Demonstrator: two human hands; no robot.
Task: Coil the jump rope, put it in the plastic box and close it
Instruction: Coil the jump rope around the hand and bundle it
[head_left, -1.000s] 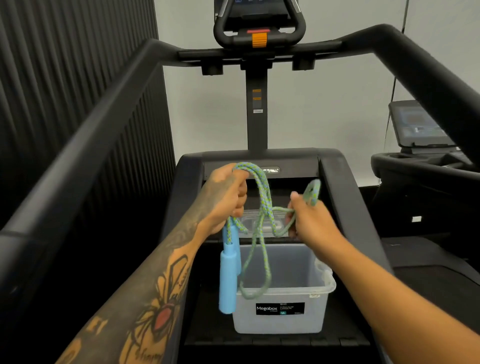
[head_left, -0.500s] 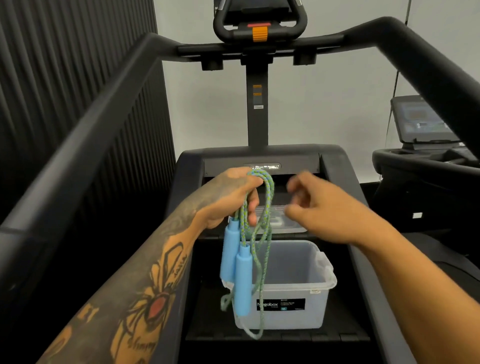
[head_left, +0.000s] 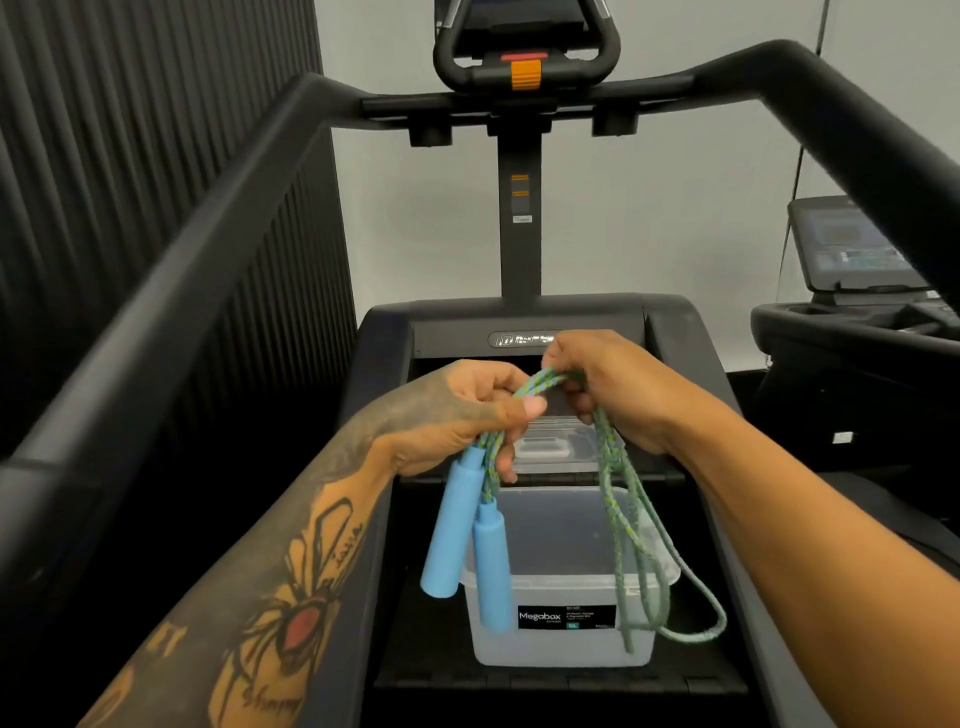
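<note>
A green-blue braided jump rope (head_left: 618, 525) with two light blue handles (head_left: 452, 525) hangs folded in loops between my hands. My left hand (head_left: 462, 415) grips the rope just above the handles, which dangle side by side. My right hand (head_left: 613, 384) holds the top of the loops, and they drop in front of the box. Below stands the open translucent plastic box (head_left: 561, 644) with a black Megabox label, on the treadmill belt. Its clear lid (head_left: 556, 447) lies flat just behind the box.
Black treadmill side rails (head_left: 171, 291) run along both sides, with the console and an orange clip (head_left: 525, 73) ahead. A dark ribbed wall is on the left. A second machine with a screen (head_left: 852, 249) stands to the right.
My right hand came back from open air and took hold of the rope's top loops beside my left hand. The loops now hang to the right, apart from the handles.
</note>
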